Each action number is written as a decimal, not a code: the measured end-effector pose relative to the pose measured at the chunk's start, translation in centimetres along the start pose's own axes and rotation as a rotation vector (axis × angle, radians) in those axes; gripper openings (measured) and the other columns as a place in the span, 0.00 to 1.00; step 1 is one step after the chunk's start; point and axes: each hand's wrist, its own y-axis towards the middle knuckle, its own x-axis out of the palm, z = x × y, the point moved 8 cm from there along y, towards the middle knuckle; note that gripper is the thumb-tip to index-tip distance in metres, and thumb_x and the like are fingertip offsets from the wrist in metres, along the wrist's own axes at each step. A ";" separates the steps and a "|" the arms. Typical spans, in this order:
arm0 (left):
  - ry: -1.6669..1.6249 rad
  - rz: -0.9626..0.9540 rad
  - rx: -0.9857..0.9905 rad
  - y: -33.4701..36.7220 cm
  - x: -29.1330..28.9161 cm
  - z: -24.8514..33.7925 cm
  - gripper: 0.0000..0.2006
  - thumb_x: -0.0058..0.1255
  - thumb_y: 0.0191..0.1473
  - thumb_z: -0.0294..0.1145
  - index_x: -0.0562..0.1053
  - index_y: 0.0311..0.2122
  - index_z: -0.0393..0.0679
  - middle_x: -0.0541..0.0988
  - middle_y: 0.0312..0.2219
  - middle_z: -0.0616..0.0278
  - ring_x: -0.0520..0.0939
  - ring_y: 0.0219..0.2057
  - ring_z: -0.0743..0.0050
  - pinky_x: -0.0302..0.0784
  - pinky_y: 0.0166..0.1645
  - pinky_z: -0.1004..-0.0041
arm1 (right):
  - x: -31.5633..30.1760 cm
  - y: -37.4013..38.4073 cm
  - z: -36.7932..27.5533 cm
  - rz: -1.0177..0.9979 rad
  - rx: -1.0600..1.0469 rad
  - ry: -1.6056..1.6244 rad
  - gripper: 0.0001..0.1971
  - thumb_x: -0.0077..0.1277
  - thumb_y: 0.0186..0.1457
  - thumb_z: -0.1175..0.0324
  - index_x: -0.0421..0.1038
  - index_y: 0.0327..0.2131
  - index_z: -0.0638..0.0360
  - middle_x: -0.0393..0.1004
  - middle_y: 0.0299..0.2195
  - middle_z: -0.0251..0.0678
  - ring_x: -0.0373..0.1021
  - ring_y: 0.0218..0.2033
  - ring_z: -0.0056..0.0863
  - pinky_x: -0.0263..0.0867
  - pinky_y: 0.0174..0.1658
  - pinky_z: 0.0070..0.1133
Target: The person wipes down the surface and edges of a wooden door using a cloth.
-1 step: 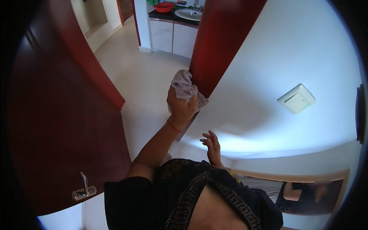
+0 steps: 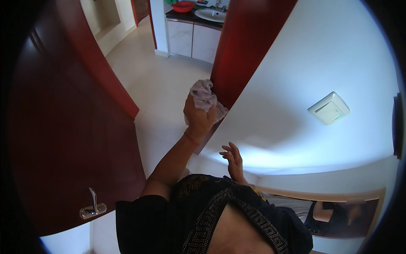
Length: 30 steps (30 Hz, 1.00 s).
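Note:
My left hand (image 2: 198,115) is closed round a crumpled greyish-pink cloth (image 2: 203,95). Bunched cloth sticks out above the fist and hangs beside it, up against the edge of the red door frame (image 2: 241,51). Whether it presses on the wood all along is hidden by the hand. Lower and to the right, my right hand (image 2: 232,160) is raised close to my body with its fingers spread and nothing in them. The white wall lies beyond it, apart from the fingers.
A dark red door (image 2: 80,139) with a metal handle (image 2: 93,207) stands swung open at left. On the wall at right sits a white switch (image 2: 329,109). Past the doorway are a washbasin (image 2: 211,15), a red basin (image 2: 183,6) and a white cabinet (image 2: 179,37). A mirror-like panel (image 2: 359,218) is at lower right.
The surroundings sit slightly lower and farther right in the view. My left hand stays at the door frame with the cloth; my right hand has barely moved.

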 end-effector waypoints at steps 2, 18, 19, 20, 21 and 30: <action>0.041 -0.097 -0.387 -3.0 -0.9 -4.9 0.14 0.51 0.39 0.22 0.70 0.36 0.36 0.76 0.28 0.54 0.78 0.31 0.60 0.72 0.37 0.70 | 2.0 0.0 -0.5 -0.082 0.008 0.014 0.22 0.39 0.59 0.64 0.53 0.54 0.64 0.67 0.45 0.42 0.67 0.40 0.28 0.62 0.44 0.23; 0.169 -1.221 -0.179 -19.6 4.9 3.7 0.39 0.53 0.42 0.48 0.53 0.57 0.41 0.56 0.55 0.47 0.54 0.59 0.55 0.43 0.61 0.58 | 0.5 -3.0 1.9 -0.544 -0.316 -1.009 0.18 0.37 0.56 0.64 0.61 0.49 0.58 0.65 0.46 0.37 0.61 0.49 0.29 0.59 0.50 0.25; 0.108 -1.252 -0.195 -20.0 4.5 4.2 0.43 0.51 0.43 0.53 0.49 0.59 0.40 0.51 0.58 0.47 0.49 0.61 0.54 0.41 0.61 0.57 | 1.1 -3.2 2.1 -0.566 -0.307 -0.993 0.18 0.38 0.55 0.64 0.61 0.49 0.58 0.65 0.46 0.36 0.61 0.49 0.29 0.60 0.50 0.25; 0.117 -1.247 -0.215 -20.4 3.8 4.0 0.43 0.51 0.43 0.53 0.49 0.59 0.40 0.51 0.58 0.47 0.49 0.61 0.54 0.41 0.61 0.57 | 1.7 -3.4 2.3 -0.588 -0.289 -0.977 0.18 0.38 0.55 0.64 0.61 0.49 0.58 0.65 0.46 0.36 0.61 0.49 0.29 0.60 0.50 0.25; 0.007 -1.111 -0.282 -19.6 2.6 3.8 0.43 0.49 0.44 0.56 0.48 0.59 0.40 0.49 0.58 0.46 0.48 0.61 0.53 0.40 0.62 0.57 | 2.7 -3.5 2.4 -0.612 -0.282 -0.958 0.18 0.38 0.55 0.64 0.61 0.49 0.58 0.65 0.46 0.36 0.62 0.49 0.29 0.60 0.50 0.25; 0.574 -0.210 -0.091 -6.0 -24.6 12.1 0.21 0.51 0.46 0.32 0.67 0.47 0.38 0.68 0.48 0.50 0.69 0.50 0.52 0.60 0.56 0.57 | 16.7 -2.6 2.5 -0.743 -0.076 -0.483 0.18 0.40 0.53 0.63 0.62 0.47 0.57 0.66 0.45 0.35 0.62 0.47 0.27 0.61 0.48 0.24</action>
